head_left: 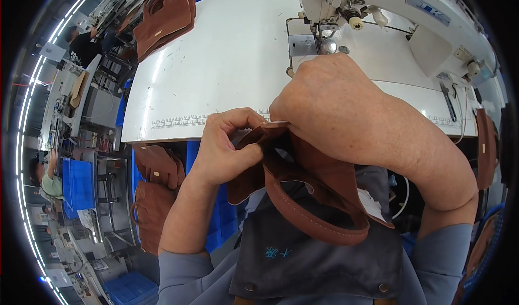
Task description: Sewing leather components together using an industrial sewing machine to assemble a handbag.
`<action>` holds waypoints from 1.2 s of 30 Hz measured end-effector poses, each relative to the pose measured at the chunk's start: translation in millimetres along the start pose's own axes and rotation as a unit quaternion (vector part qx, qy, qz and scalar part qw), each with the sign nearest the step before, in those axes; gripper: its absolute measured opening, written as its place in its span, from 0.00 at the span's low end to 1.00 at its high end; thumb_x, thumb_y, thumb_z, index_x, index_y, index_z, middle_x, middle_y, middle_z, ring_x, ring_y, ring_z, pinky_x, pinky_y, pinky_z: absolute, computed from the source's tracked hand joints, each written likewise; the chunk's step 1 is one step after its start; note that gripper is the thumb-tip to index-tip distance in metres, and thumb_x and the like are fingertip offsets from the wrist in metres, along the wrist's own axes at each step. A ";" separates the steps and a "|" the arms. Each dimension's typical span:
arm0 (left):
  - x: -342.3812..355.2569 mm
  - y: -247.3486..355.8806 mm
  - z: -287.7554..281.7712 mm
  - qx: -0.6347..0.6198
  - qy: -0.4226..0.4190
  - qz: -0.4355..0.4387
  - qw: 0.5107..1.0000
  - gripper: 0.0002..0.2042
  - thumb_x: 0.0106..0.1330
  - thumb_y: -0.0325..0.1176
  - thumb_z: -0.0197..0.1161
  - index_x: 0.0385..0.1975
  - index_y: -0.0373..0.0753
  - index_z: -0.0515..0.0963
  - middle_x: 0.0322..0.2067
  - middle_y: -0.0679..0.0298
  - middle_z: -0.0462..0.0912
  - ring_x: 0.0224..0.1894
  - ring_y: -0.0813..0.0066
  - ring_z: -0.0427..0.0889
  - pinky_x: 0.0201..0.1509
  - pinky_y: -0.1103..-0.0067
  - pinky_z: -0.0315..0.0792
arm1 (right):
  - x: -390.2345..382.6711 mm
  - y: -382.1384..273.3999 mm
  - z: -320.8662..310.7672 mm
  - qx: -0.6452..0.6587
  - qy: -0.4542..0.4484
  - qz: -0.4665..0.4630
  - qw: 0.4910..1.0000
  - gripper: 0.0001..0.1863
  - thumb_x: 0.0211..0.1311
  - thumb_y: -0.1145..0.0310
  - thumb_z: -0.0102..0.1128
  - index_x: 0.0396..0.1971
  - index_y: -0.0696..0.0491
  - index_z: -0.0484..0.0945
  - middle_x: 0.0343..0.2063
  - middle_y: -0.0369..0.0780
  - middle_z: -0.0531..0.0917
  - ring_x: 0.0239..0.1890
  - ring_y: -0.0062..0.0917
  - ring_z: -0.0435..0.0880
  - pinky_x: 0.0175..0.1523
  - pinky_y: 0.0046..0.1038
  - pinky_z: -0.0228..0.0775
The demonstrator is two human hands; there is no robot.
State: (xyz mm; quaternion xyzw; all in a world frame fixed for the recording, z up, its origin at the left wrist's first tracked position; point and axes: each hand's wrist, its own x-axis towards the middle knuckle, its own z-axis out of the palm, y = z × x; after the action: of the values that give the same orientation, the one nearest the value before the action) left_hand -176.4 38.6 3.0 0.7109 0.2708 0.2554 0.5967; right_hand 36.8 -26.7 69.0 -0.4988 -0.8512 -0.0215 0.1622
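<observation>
A brown leather bag piece (324,170) hangs over my lap at the front edge of the table, with its stitched, curved handle (319,226) drooping toward me. My left hand (224,145) pinches the upper edge of the leather between thumb and fingers. Close beside it, my right hand (332,108) is closed with its knuckles up, at the same edge; its fingertips are mostly hidden. A small pale strip shows between the two hands. Just beyond my right hand stands the needle area of a white sewing machine (432,8).
Finished-looking brown bags (165,27) lie stacked at the table's far left. More brown bags (154,213) rest beside a blue bin (219,224) below the left edge. A ruler scale (181,122) runs along the front edge; a thin dark tool (448,102) lies right. Other people work farther left.
</observation>
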 end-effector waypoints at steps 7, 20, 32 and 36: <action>-3.3 -3.9 -9.5 0.057 -0.023 0.058 0.996 0.12 0.53 0.25 0.73 0.38 0.32 0.84 0.34 0.65 0.87 0.39 0.80 0.83 0.49 0.81 0.76 | 1.4 8.1 6.9 0.066 -0.013 0.012 0.998 0.05 0.54 0.68 0.65 0.26 0.52 0.87 0.21 0.46 0.84 0.31 0.44 0.86 0.38 0.42 0.78; -19.8 -36.5 -41.9 -0.078 0.131 0.011 0.988 0.05 0.61 0.21 0.73 0.34 0.33 0.84 0.34 0.65 0.87 0.36 0.82 0.82 0.44 0.83 0.77 | -64.0 69.8 30.6 0.558 -0.106 0.168 0.806 0.40 0.68 0.45 0.65 0.67 0.59 0.67 0.56 0.46 0.81 0.57 0.27 0.81 0.57 0.28 0.75; -31.5 -60.4 -70.1 -0.255 0.253 -0.045 0.932 0.07 0.66 0.27 0.72 0.41 0.36 0.83 0.39 0.63 0.88 0.38 0.78 0.86 0.47 0.81 0.80 | -69.4 53.4 40.5 0.408 -0.016 0.149 0.900 0.12 0.61 0.70 0.71 0.42 0.57 0.81 0.33 0.40 0.88 0.36 0.23 0.87 0.42 0.27 0.77; -32.2 -58.5 -75.8 -0.202 0.232 -0.056 0.950 0.07 0.67 0.28 0.71 0.41 0.36 0.83 0.37 0.65 0.88 0.38 0.79 0.86 0.48 0.82 0.79 | -59.4 57.3 45.4 0.394 -0.100 0.181 0.896 0.14 0.62 0.73 0.67 0.47 0.60 0.82 0.38 0.47 0.89 0.46 0.35 0.90 0.51 0.31 0.79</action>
State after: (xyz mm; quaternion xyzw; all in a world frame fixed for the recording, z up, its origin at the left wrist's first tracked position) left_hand -256.4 78.5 -44.1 0.4803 0.3835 0.4288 0.6621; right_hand 101.0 -39.0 1.1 -0.5388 -0.6969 0.3953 0.2602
